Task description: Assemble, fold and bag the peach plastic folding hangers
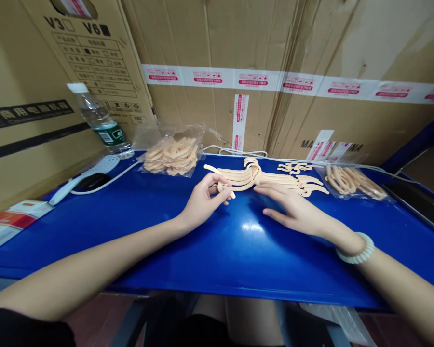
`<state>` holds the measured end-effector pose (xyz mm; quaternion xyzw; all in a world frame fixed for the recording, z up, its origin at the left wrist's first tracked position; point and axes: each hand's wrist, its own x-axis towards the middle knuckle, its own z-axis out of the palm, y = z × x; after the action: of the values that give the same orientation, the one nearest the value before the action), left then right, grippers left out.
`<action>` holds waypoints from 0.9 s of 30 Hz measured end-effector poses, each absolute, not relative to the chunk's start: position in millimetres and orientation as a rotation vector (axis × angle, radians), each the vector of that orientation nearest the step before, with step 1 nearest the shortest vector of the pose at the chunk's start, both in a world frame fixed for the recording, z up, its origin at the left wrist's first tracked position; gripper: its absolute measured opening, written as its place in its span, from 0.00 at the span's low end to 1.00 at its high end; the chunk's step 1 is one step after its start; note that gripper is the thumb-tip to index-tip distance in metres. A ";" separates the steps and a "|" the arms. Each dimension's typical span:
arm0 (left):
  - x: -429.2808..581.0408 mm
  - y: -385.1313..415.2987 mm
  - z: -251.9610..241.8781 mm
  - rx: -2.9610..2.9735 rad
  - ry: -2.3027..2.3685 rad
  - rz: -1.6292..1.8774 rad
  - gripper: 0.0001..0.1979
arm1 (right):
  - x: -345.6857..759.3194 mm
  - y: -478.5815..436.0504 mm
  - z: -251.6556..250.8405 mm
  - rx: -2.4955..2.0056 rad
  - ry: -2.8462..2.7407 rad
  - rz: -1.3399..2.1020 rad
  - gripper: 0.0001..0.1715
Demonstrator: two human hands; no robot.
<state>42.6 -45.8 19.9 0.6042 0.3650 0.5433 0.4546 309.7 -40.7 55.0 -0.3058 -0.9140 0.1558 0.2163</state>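
Observation:
Several beige curved pieces that look like small clothes hangers (238, 178) lie nested together on the blue tabletop (210, 260). Their hooks point away from me and their arms spread left and right. My left hand (208, 200) is at the left end, thumb and fingers pinched around one beige curved piece (232, 194). My right hand (289, 205) has its fingers stretched out beside the front of the pile's right half; whether it touches the pile is unclear. A few smaller wavy beige pieces (294, 167) lie behind the right side.
Clear bags of beige pieces stand at back left (171, 156) and right (354, 180). At left are a water bottle (103, 123), a pale blue-handled brush (83, 178), a black oval object (91, 181) and a box (14, 219). A dark flat device (419, 205) is right; cardboard (210, 111) walls the back.

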 end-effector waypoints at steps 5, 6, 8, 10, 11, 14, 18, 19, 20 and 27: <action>40.0 -37.4 15.6 1.342 0.911 1.415 0.21 | 318.7 -26.6 40.3 -0.994 -2.753 0.110 0.44; 39.8 -36.6 14.8 1.328 0.908 1.423 0.22 | 318.8 -25.4 38.0 -1.016 -2.770 0.112 0.45; 39.3 -35.3 13.8 1.309 0.901 1.448 0.24 | 318.3 -23.2 34.3 -1.028 -2.779 0.132 0.46; 38.6 -33.8 12.9 1.283 0.904 1.503 0.25 | 317.5 -20.5 31.9 -1.031 -2.766 0.148 0.47; 38.1 -32.8 12.5 1.265 0.910 1.535 0.25 | 317.3 -18.6 31.0 -1.037 -2.762 0.152 0.47; 36.7 -29.1 11.1 1.197 0.942 1.593 0.26 | 316.8 -11.7 29.7 -1.058 -2.767 0.156 0.48; 35.7 -24.9 10.5 1.118 0.989 1.591 0.26 | 315.9 -4.6 30.0 -1.053 -2.766 0.159 0.46; 35.5 -24.2 10.5 1.105 0.992 1.591 0.25 | 315.8 -3.9 30.3 -1.046 -2.763 0.151 0.44; 35.4 -23.7 10.5 1.099 0.993 1.589 0.24 | 316.1 -3.6 30.7 -1.042 -2.757 0.131 0.43; 31.8 -21.3 9.3 1.054 1.023 1.556 0.18 | 331.7 -1.0 33.0 -1.101 -2.568 -0.166 0.26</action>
<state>31.8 -21.3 9.3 0.4320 0.4192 0.6379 0.4803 331.7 -1.0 33.0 -0.3876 -0.9040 -0.0584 0.1706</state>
